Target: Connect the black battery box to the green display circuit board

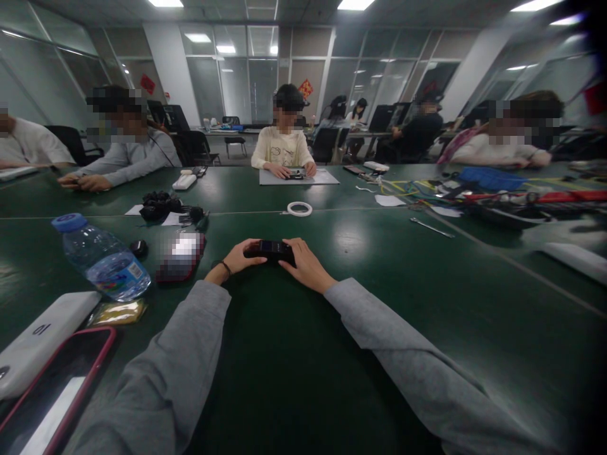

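A small black device (268, 249) rests on the dark green table (303, 354) straight ahead of me. My left hand (236, 258) grips its left end with curled fingers. My right hand (306, 265) wraps over its right end, thumb and fingers around the body. Both of my arms wear grey sleeves, and a dark band sits on my left wrist. The underside of the device is hidden by my fingers.
A water bottle (102, 258) lies at the left, with a white power bank (40, 338), a red-edged phone (52, 392) and a yellow packet (117, 313) nearby. A tape roll (300, 208) lies ahead. Cables and tools (478, 189) crowd the right. Several people sit around the table.
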`<state>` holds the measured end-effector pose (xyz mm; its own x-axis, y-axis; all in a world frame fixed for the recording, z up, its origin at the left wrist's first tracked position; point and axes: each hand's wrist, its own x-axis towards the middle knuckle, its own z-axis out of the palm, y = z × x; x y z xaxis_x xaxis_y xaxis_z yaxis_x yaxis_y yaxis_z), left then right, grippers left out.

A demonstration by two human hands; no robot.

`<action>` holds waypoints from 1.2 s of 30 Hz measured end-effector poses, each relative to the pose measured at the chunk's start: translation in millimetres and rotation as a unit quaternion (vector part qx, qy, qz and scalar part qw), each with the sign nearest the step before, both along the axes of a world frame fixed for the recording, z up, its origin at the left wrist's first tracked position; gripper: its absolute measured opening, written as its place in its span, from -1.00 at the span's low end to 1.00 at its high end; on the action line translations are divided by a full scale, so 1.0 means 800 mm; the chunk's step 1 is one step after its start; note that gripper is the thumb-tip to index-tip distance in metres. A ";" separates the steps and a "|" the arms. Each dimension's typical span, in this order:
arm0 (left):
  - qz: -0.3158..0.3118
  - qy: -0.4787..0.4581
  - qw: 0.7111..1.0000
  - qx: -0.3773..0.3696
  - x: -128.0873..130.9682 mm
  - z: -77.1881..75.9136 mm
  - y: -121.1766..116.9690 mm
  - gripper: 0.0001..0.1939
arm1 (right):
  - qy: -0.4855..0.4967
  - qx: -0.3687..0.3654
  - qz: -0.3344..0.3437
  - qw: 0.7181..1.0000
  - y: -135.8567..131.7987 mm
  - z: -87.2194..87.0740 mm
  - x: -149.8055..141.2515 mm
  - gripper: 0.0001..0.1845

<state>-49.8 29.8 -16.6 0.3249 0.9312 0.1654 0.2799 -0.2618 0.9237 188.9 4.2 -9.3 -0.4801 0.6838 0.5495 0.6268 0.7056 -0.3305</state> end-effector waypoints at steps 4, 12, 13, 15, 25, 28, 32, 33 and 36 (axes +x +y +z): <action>0.030 0.011 0.999 0.035 -0.004 -0.012 0.009 -0.36 | 0.010 -0.022 0.009 1.000 0.000 -0.002 0.000 -0.42; 0.028 -0.002 0.999 0.047 -0.008 -0.023 0.019 -0.44 | 0.019 -0.050 -0.003 0.999 0.003 -0.009 0.002 -0.38; 0.030 -0.006 0.998 0.047 -0.008 -0.023 0.020 -0.45 | 0.018 -0.051 -0.003 0.999 0.004 -0.009 0.002 -0.40; 0.032 -0.007 0.998 0.048 -0.007 -0.023 0.020 -0.45 | 0.018 -0.048 -0.002 0.999 0.005 -0.009 0.002 -0.41; 0.038 -0.030 0.998 0.040 -0.008 -0.025 0.020 -0.43 | 0.129 0.092 -0.050 0.986 -0.012 0.016 -0.002 -0.40; 0.033 -0.033 0.998 0.035 -0.008 -0.026 0.021 -0.45 | 0.214 0.138 -0.109 0.961 -0.014 0.024 0.001 -0.41; 0.023 -0.029 0.998 0.041 -0.008 -0.027 0.022 -0.47 | 0.237 0.106 -0.156 0.953 -0.004 0.019 0.009 -0.45; 0.020 -0.028 0.998 0.044 -0.008 -0.027 0.022 -0.48 | 0.238 0.094 -0.167 0.952 -0.001 0.016 0.011 -0.45; 0.016 -0.030 0.998 0.049 -0.008 -0.027 0.023 -0.49 | 0.223 0.057 -0.185 0.955 0.010 0.006 0.016 -0.46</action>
<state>-56.4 48.2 -38.3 0.2828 0.9190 0.2747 0.2342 -0.3439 0.9093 201.4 12.3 -4.9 0.0821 0.6848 0.7241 0.6553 0.5103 -0.5569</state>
